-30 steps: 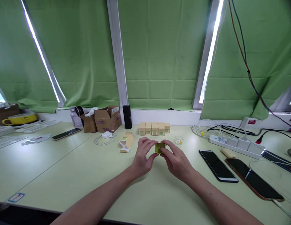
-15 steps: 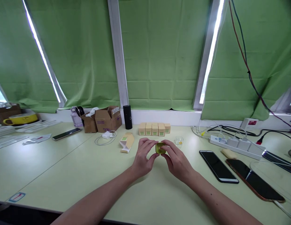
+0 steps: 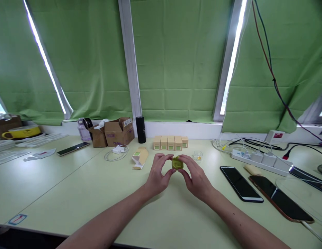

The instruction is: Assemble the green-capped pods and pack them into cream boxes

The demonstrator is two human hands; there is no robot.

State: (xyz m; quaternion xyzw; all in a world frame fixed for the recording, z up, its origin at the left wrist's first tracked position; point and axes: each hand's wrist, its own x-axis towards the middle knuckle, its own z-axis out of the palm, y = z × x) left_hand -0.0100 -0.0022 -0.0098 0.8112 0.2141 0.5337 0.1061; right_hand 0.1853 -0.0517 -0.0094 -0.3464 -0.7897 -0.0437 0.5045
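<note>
Between my two hands is a small olive-green cup-like piece (image 3: 177, 163), its hollow side turned toward me. My left hand (image 3: 159, 174) pinches its left edge with thumb and fingertips. On the opposite edge, the thumb and fingers of my right hand (image 3: 196, 178) are closed as well. Beyond my hands, several small tan cartons (image 3: 171, 142) with green-edged labels stand in a row. To the left an opened carton (image 3: 140, 158) of the same look lies on its side. A small clear tray (image 3: 197, 156) with something yellow in it sits past my right hand.
Two phones (image 3: 241, 184) (image 3: 280, 197) lie at right, near a white power strip (image 3: 263, 162) and tangled cables. A black cylinder (image 3: 141, 129), cardboard boxes (image 3: 119, 132), a charger with cable (image 3: 118, 149) and another phone (image 3: 73, 148) are to the left.
My right fingertips have drawn out of the green piece's hollow to its edge, so more of its inside shows. Both hands stay in nearly the same place.
</note>
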